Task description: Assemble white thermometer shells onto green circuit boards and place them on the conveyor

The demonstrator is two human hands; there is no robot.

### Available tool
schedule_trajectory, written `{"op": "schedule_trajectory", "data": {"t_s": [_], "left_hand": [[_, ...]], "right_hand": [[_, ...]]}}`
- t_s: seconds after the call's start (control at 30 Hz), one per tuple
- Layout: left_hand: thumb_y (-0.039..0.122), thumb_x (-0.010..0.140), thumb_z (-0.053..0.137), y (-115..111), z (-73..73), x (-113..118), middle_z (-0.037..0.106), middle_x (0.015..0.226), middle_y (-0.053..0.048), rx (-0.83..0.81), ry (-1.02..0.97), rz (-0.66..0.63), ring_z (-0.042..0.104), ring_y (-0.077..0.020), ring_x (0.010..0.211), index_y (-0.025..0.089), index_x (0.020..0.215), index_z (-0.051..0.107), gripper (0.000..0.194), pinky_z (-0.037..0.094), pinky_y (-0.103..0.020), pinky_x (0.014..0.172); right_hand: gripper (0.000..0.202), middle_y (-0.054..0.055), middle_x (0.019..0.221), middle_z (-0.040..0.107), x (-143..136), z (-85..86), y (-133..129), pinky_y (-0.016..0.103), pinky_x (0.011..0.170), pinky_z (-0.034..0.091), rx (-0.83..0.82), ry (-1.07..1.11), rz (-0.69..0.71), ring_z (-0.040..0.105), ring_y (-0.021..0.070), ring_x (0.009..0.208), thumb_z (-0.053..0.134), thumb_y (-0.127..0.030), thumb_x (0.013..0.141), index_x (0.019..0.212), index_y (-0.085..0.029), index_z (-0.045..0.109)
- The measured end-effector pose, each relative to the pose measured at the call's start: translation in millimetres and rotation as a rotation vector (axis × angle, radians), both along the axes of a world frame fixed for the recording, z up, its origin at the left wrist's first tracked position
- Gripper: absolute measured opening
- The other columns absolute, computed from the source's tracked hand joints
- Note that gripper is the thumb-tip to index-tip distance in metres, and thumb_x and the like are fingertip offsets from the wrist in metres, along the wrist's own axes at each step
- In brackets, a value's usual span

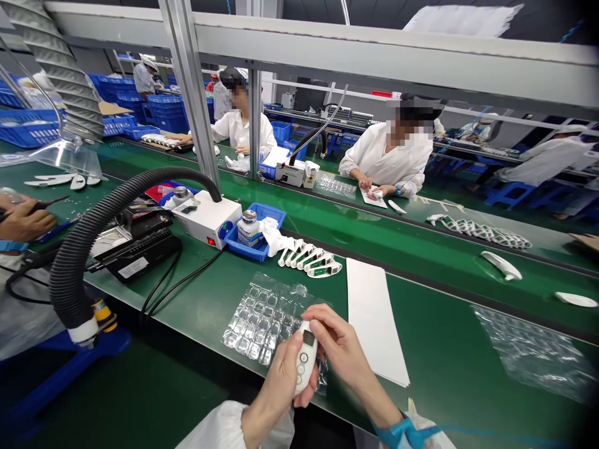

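A white handheld device (305, 360) with a small dark screen and round green-ringed buttons is held upright-tilted above the bench's front edge. My left hand (282, 368) wraps round its lower body, thumb along the side. At its top end, my right hand (333, 340) grips with thumb and fingers by the screen; the far-side fingertips are partly hidden. Beneath and behind my hands lies a clear plastic blister tray (255, 318) with square pockets. White paper sheets (374, 318) lie right of my right hand.
Behind the tray are several white shells with green circuit boards (311, 259) and a blue bin (256, 252) with a bottle. A white box (206, 215) with a black hose (70, 262) stands left. A conveyor carries white parts (501, 265). Co-workers sit opposite; another person's hand (28, 218) is at left.
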State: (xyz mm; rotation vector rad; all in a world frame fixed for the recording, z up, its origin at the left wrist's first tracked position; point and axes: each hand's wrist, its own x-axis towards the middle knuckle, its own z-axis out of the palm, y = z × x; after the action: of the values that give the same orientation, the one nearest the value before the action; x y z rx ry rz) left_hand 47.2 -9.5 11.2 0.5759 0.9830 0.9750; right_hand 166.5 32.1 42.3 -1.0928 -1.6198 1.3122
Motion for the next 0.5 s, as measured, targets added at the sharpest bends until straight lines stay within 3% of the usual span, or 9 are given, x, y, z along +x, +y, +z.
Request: {"op": "schedule_trajectory", "data": {"t_s": [0.1,0.27,0.37,0.5], "left_hand": [[0.064,0.088,0.037,1,3.1,-2,0.047,0.038,0.002,-0.049,-0.019,0.01,0.035,-0.0048,0.025,0.014,0.05,0.055,0.065,0.015,-0.017,0.027],[0.065,0.085,0.04,2,8.9,-7,0.046,0.038,0.001,-0.082,-0.032,-0.007,0.035,-0.0046,0.025,0.014,0.049,0.054,0.065,0.015,-0.018,0.028],[0.07,0.085,0.034,2,11.1,-9,0.042,0.034,0.002,-0.053,0.034,-0.051,0.034,-0.0051,0.025,0.015,0.047,0.054,0.07,0.015,-0.018,0.028],[0.078,0.082,0.023,3,11.5,-13,0.036,0.029,0.003,-0.007,0.136,-0.12,0.03,-0.0055,0.024,0.016,0.044,0.053,0.078,0.016,-0.019,0.029]], "right_hand": [[0.032,0.007,0.109,0.053,2,-0.1,2,0.024,0.048,0.044,-0.107,0.049,0.01,0.05,0.0107,0.06,0.054,-0.047,0.09,0.108,-0.023,0.064],[0.038,0.008,0.113,0.05,11,7.0,4,0.031,0.074,0.048,-0.051,0.087,0.188,0.054,0.0184,0.086,0.06,-0.042,0.088,0.122,-0.025,0.06],[0.03,0.006,0.107,0.049,7,8.2,6,0.028,0.07,0.047,-0.065,0.114,0.145,0.053,0.0163,0.081,0.064,-0.039,0.085,0.11,-0.023,0.062],[0.025,0.0,0.087,0.047,-9,5.8,13,0.021,0.05,0.039,-0.077,0.088,0.005,0.043,0.0101,0.06,0.064,-0.044,0.084,0.082,-0.02,0.058]]}}
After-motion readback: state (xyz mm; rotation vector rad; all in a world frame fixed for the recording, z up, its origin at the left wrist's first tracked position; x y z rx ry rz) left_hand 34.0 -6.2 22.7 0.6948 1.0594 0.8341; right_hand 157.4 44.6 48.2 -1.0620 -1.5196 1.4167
